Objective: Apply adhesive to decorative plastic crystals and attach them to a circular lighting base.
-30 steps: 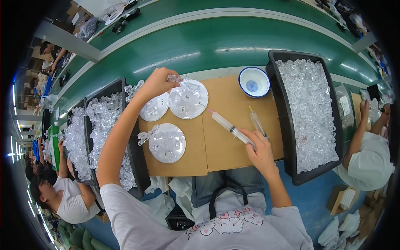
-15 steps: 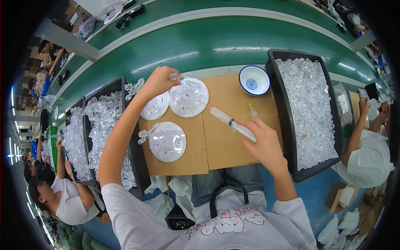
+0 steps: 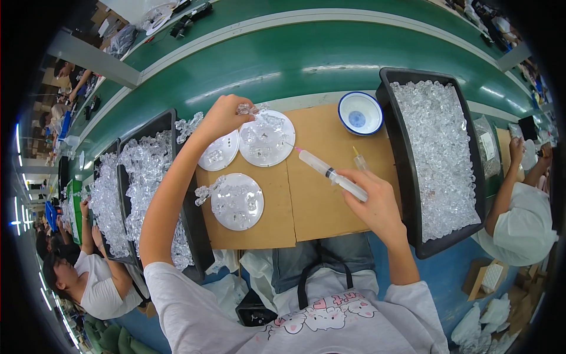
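My left hand [image 3: 227,117] is closed on a small clear plastic piece [image 3: 244,109] at the upper left rim of a white round disc [image 3: 250,154]. My right hand [image 3: 372,199] grips a syringe [image 3: 318,165] with a pink-based needle; its tip points left at that disc's right side. Clear pieces lie on the disc. A second white disc [image 3: 219,153] sits to its left, partly under my left forearm. Nearer to me is a third disc [image 3: 239,221] with clear pieces on it. A smaller syringe [image 3: 359,158] with a yellow tip lies beyond my right hand.
Brown cardboard [image 3: 318,221] covers the work area. A blue-rimmed white bowl [image 3: 360,115] stands at the far right of it. A black bin [image 3: 420,233] of clear pieces borders the right side; another black bin [image 3: 203,248] is at left. Co-workers sit on both sides.
My right hand and the syringe have shifted very slightly to the right, with the needle tip still by the disc. My left hand stays nearly in place.
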The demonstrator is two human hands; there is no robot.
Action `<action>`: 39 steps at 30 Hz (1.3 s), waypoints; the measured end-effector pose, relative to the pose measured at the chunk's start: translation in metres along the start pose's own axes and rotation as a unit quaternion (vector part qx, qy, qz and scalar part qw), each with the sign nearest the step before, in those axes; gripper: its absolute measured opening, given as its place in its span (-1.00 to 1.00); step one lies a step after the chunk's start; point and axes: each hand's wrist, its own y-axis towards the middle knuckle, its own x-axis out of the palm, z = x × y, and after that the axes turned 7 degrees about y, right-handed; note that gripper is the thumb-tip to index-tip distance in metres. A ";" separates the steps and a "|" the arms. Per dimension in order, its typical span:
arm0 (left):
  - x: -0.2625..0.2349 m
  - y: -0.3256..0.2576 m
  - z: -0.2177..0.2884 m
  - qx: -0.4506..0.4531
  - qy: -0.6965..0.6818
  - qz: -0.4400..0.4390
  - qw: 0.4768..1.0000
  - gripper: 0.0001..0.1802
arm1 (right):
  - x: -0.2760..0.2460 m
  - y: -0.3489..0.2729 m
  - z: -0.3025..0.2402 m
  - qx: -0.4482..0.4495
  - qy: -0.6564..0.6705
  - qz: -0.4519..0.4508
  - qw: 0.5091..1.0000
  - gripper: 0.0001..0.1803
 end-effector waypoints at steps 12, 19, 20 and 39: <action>-0.004 -0.001 0.007 -0.023 0.017 -0.014 1.000 -0.77 | 0.012 0.008 0.032 -0.017 0.069 0.070 0.995 -0.66; -0.005 -0.002 0.012 -0.040 0.008 -0.028 0.999 -0.80 | 0.015 0.013 0.041 -0.027 0.061 0.062 0.996 -0.66; -0.004 -0.003 0.011 -0.038 0.001 -0.028 0.999 -0.80 | 0.015 0.013 0.041 -0.022 0.064 0.060 0.996 -0.66; -0.005 -0.003 0.012 -0.021 0.008 -0.023 0.999 -0.79 | -0.003 0.033 0.003 0.001 -0.074 -0.001 0.997 -0.69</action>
